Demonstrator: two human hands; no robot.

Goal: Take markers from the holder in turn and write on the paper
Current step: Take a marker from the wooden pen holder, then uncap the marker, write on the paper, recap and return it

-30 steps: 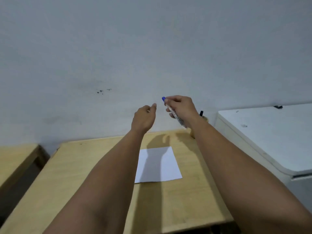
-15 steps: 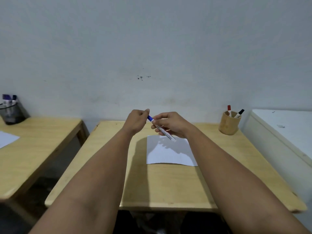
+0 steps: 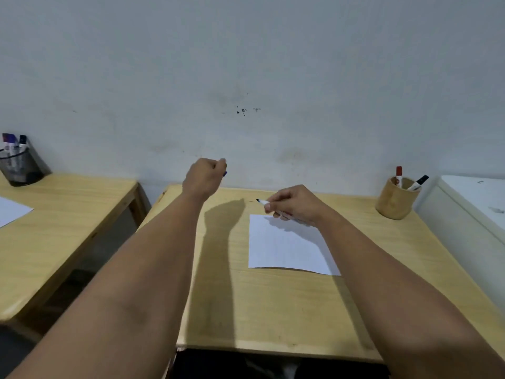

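A white sheet of paper (image 3: 284,242) lies on the wooden desk (image 3: 273,310) in front of me. My right hand (image 3: 293,205) hovers over the paper's far edge, shut on an uncapped marker (image 3: 261,201) whose dark tip points left. My left hand (image 3: 203,177) is raised left of it, fingers closed on the blue cap (image 3: 224,173), of which only a bit shows. A round wooden holder (image 3: 395,201) stands at the desk's far right corner with a red-capped marker (image 3: 399,175) and a black-capped marker (image 3: 418,182) in it.
A second wooden desk (image 3: 54,228) stands to the left across a gap, with a dark mesh cup of markers (image 3: 19,165) and a sheet of paper (image 3: 11,210). A white cabinet (image 3: 475,214) adjoins the desk's right side. A wall runs behind.
The cap has come off the marker: my left hand drew it up and to the left while my right hand kept the marker body, its tip now bare.
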